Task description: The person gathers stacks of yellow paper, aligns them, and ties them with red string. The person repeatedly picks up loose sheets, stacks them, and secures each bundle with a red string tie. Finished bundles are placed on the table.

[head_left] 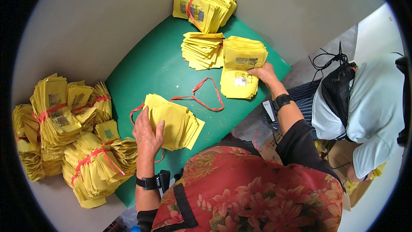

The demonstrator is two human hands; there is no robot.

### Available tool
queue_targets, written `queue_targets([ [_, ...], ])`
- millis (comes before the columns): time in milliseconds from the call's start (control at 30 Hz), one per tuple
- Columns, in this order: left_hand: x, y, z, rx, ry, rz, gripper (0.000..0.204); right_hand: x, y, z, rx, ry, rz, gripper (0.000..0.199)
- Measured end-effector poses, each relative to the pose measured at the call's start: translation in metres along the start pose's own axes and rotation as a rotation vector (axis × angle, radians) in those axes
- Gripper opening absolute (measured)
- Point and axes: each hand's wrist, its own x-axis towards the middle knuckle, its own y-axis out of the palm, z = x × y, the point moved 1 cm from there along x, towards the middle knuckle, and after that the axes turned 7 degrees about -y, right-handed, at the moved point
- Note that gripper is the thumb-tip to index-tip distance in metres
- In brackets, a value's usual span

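Note:
My left hand [148, 139] lies against the left side of a fanned stack of yellow paper bags [176, 122], thumb apart from the fingers. A loose red tie strip [201, 97] curls on the green tabletop [141, 66] beyond it, and more red strip shows beside that stack. At the right, my right hand [267, 77] grips the edge of printed yellow paper bags [245, 56], its thumb on top and its other fingers partly hidden. They overlap a lower printed part [239, 85]. Another loose pile of yellow bags [201, 50] touches them on the left.
A bundle tied with red strip [206, 6] stands at the table's far corner, by the pale walls. Several tied bundles [92, 163] heap up at the left edge. On the right, a person in a light shirt [371, 99] bends over a cardboard box [343, 157] holding yellow items.

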Motion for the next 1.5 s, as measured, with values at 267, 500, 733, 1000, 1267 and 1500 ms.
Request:
queue_targets([
  [267,0.012,-0.019,-0.038,-0.179,0.041,-0.078,0.052,-0.016,0.002,0.016,0.295,-0.004,-0.021,0.044],
  [500,0.024,0.001,-0.119,-0.741,0.12,0.261,0.037,-0.048,0.02,0.075,-0.124,-0.251,-0.235,0.046],
  [733,0.05,0.038,-0.163,-0.976,0.271,0.349,0.069,-0.11,0.085,0.126,-0.382,-0.577,-0.108,0.073],
  [1000,0.034,0.02,-0.137,-1.379,-0.093,0.621,0.05,-0.159,0.106,0.133,-0.26,-0.736,0.101,0.084],
  [1267,0.024,0.019,-0.131,-1.494,-0.168,0.526,0.045,-0.171,0.109,0.144,-0.33,-0.815,0.159,0.076],
  [1500,0.014,0.021,-0.12,-1.542,-0.378,0.432,0.036,-0.187,0.106,0.153,-0.26,-0.841,0.184,0.059],
])
